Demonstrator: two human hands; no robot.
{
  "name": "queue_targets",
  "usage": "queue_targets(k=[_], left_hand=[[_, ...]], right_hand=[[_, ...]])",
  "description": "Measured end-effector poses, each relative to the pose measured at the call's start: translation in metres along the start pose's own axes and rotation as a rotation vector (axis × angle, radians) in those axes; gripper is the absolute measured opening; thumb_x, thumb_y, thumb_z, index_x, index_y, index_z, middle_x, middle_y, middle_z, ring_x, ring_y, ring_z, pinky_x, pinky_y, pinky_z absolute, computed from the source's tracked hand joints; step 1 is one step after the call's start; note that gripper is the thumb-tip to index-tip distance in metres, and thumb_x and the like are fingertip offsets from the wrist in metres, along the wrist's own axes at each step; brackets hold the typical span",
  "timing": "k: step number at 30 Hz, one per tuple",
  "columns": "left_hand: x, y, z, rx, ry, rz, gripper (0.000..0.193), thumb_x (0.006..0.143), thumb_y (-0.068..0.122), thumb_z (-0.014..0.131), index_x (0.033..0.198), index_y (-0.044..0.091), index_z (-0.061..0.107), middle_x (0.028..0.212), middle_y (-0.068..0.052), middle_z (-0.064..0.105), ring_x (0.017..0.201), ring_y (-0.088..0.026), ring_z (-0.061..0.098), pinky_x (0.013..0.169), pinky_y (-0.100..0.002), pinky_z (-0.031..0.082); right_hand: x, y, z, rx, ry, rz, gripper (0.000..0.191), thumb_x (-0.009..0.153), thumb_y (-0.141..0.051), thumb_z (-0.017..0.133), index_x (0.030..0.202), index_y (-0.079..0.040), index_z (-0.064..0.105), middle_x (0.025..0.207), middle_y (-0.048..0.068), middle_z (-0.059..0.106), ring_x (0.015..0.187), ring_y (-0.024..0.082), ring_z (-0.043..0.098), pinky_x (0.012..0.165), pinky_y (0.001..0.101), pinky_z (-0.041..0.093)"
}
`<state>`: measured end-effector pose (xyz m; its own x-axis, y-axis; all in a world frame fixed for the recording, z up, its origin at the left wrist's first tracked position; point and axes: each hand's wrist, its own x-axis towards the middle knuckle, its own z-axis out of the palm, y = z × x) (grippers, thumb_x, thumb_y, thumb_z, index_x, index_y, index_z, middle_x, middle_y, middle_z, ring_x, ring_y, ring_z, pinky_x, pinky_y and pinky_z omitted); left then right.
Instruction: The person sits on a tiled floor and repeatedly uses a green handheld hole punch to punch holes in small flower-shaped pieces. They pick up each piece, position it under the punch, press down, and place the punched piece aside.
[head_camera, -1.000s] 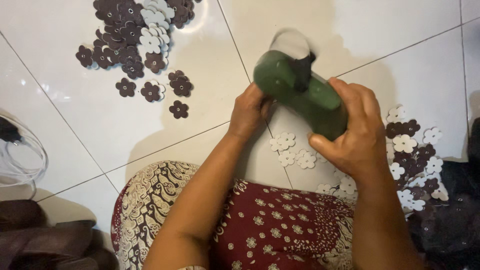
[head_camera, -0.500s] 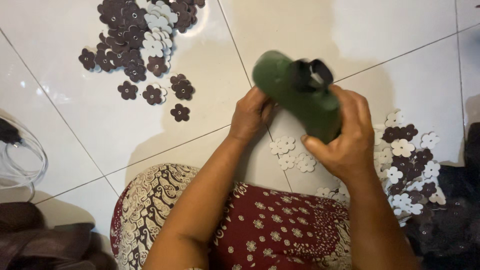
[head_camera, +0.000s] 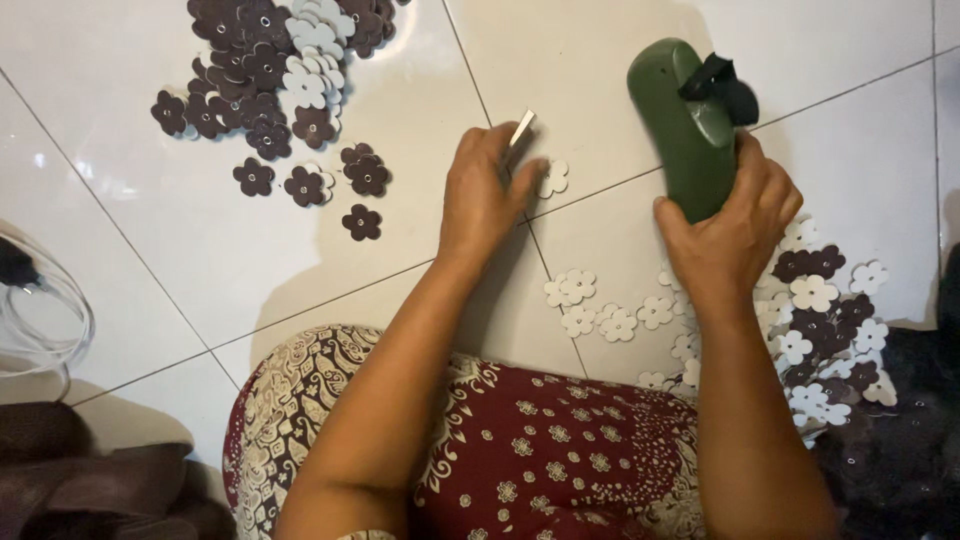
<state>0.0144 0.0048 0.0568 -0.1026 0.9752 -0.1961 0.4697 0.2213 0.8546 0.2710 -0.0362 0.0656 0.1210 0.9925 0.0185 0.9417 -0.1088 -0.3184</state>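
Meanwhile the right hand gripped the green shoe form upright above the floor; the left hand pinched a white flower cutout, seemingly mid-pickup, needing a careful lift.

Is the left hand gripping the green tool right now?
No, the left hand is down at the tiled floor holding a small flat metal piece, while the right hand grips the green tool.

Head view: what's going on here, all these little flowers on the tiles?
A person sits on the tiled floor. The right hand grips a green shoe-shaped form with a dark strap piece on top. The left hand holds a small flat metal piece beside a white flower cutout. Brown and white flower cutouts lie in piles upper left and at right.
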Motion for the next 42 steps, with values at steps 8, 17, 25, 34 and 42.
queue_targets(k=[8, 17, 25, 34, 42], left_hand=[[-0.008, 0.014, 0.001, 0.063, -0.132, 0.018, 0.038, 0.079, 0.018, 0.082, 0.111, 0.008, 0.066, 0.105, -0.011, 0.061, 0.093, -0.03, 0.065, 0.08, -0.041, 0.052], [-0.018, 0.031, 0.007, -0.164, -0.648, -0.164, 0.029, 0.078, 0.027, 0.082, 0.099, 0.011, 0.07, 0.086, -0.002, 0.076, 0.082, -0.016, 0.074, 0.077, -0.034, 0.058], [0.02, 0.0, -0.053, 0.151, -0.124, -0.125, 0.028, 0.085, 0.028, 0.081, 0.101, 0.006, 0.073, 0.088, -0.011, 0.074, 0.078, -0.026, 0.072, 0.074, -0.039, 0.056], [0.025, -0.038, -0.146, 0.32, 0.055, -0.333, 0.043, 0.061, 0.007, 0.091, 0.097, 0.0, 0.07, 0.09, -0.013, 0.075, 0.082, -0.027, 0.075, 0.074, -0.039, 0.058], [0.014, -0.017, -0.129, 0.579, 0.066, -0.309, 0.046, 0.069, 0.015, 0.094, 0.101, 0.0, 0.065, 0.099, -0.021, 0.072, 0.094, -0.039, 0.07, 0.078, -0.049, 0.055]], right_hand=[[0.002, 0.01, 0.007, 0.003, -0.018, -0.003, 0.086, 0.083, -0.024, 0.079, 0.154, -0.003, 0.036, 0.141, 0.022, 0.043, 0.134, 0.038, 0.038, 0.116, 0.0577, 0.033], [-0.002, 0.016, 0.011, -0.021, 0.022, -0.01, 0.085, 0.078, -0.023, 0.078, 0.151, -0.005, 0.038, 0.142, 0.018, 0.044, 0.135, 0.037, 0.041, 0.116, 0.0555, 0.035], [0.001, 0.023, 0.022, -0.101, 0.006, 0.041, 0.086, 0.076, -0.021, 0.075, 0.15, -0.004, 0.036, 0.142, 0.018, 0.045, 0.135, 0.037, 0.041, 0.113, 0.0571, 0.037], [-0.002, 0.016, 0.02, -0.073, 0.016, -0.005, 0.083, 0.077, -0.021, 0.071, 0.151, -0.004, 0.038, 0.138, 0.017, 0.044, 0.137, 0.037, 0.041, 0.117, 0.057, 0.038], [-0.002, 0.019, 0.019, -0.049, 0.025, -0.002, 0.08, 0.079, -0.021, 0.073, 0.149, -0.003, 0.038, 0.135, 0.018, 0.044, 0.135, 0.037, 0.042, 0.115, 0.0565, 0.037]])
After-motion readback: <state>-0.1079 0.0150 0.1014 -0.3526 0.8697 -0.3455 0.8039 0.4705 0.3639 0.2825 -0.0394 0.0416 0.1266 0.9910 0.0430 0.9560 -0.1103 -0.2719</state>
